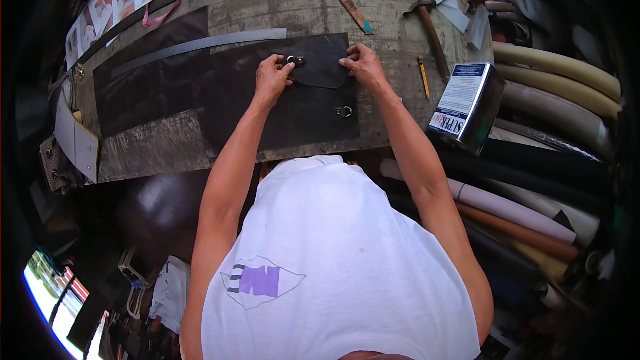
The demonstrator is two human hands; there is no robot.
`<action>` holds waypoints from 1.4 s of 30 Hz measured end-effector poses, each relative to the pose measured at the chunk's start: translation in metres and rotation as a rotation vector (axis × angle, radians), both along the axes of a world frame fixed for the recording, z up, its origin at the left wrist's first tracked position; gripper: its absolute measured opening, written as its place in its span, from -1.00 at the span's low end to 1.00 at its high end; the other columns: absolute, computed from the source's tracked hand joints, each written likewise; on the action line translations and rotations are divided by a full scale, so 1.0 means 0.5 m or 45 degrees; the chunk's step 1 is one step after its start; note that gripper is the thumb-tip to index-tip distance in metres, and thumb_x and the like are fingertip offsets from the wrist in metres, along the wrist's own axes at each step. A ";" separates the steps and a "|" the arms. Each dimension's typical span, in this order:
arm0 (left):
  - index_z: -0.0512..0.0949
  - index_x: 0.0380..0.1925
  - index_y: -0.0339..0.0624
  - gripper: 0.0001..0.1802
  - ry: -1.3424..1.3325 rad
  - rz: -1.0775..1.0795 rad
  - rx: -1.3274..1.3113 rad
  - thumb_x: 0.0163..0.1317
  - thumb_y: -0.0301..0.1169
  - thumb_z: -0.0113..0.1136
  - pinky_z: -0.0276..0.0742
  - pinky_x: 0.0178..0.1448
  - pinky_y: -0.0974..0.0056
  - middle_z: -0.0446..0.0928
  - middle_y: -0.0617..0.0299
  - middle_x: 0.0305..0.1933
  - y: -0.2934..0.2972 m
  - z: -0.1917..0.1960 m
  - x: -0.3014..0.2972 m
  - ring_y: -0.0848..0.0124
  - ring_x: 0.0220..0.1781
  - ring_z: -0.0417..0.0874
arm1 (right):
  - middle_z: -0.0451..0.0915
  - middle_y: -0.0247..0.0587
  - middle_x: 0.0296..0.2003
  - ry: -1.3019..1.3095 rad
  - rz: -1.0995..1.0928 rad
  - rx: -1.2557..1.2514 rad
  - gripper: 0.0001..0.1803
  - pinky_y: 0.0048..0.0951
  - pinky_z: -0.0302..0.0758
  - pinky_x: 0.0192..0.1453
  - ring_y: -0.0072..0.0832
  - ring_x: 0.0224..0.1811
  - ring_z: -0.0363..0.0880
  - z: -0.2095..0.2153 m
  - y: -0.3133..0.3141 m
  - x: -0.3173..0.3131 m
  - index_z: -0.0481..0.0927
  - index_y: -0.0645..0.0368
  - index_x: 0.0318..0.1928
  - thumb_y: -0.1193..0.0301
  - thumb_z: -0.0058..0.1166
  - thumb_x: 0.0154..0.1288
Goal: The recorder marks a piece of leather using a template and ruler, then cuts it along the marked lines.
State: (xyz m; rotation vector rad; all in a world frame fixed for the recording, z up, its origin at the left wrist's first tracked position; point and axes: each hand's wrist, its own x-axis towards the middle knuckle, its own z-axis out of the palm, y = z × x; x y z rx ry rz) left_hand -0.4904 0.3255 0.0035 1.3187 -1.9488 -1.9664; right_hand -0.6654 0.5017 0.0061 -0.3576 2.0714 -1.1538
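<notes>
Two hands (272, 79) (362, 65), one leather flap (320, 67)

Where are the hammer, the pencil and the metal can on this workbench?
hammer (432, 32), head view, middle of its wooden handle.
pencil (423, 77), head view, middle of its yellow shaft.
metal can (461, 99), head view, its labelled top face.

Leather workshop, worn workbench (167, 150), hammer (430, 27), rolled hides (560, 70)

Flap (321, 67) on sheet (280, 103); hammer (430, 30) right.
</notes>
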 end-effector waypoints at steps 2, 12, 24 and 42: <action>0.57 -0.04 -0.37 -0.69 -0.104 0.004 -0.133 0.26 -0.42 0.26 0.60 -0.40 0.39 0.63 0.16 -0.35 0.000 -0.001 -0.005 0.48 -0.44 0.69 | 0.65 -0.15 -0.38 0.064 -0.008 0.038 -0.58 -0.32 0.57 -0.19 -0.39 -0.32 0.64 -0.030 0.005 -0.009 0.60 0.31 -0.10 0.39 0.38 0.03; 0.61 -0.05 -0.39 -0.70 -0.103 -0.068 -0.048 0.35 -0.38 0.16 0.57 -0.38 0.45 0.66 0.18 -0.30 -0.016 0.005 -0.005 0.51 -0.44 0.69 | 0.70 -0.11 -0.39 0.278 -0.063 0.160 -0.66 -0.33 0.61 -0.16 -0.32 -0.30 0.71 -0.042 0.011 -0.023 0.68 0.28 -0.26 0.38 0.42 -0.07; 0.63 -0.11 -0.41 -0.72 -0.033 -0.042 -0.015 0.31 -0.38 0.20 0.59 -0.39 0.43 0.67 0.14 -0.33 -0.018 0.000 0.003 0.46 -0.43 0.72 | 0.67 -0.23 -0.42 -0.079 -0.082 0.133 -0.71 -0.54 0.59 -0.42 -0.56 -0.46 0.63 0.016 0.008 -0.035 0.67 0.31 -0.21 0.47 0.42 0.05; 0.64 -0.12 -0.37 -0.74 0.011 -0.015 0.026 0.31 -0.38 0.23 0.57 -0.39 0.45 0.65 0.21 -0.36 -0.019 -0.018 0.006 0.51 -0.47 0.68 | 0.67 -0.25 -0.48 -0.056 -0.151 0.091 -0.80 -0.53 0.58 -0.44 -0.58 -0.50 0.62 -0.006 0.015 -0.033 0.68 0.30 -0.33 0.48 0.39 0.02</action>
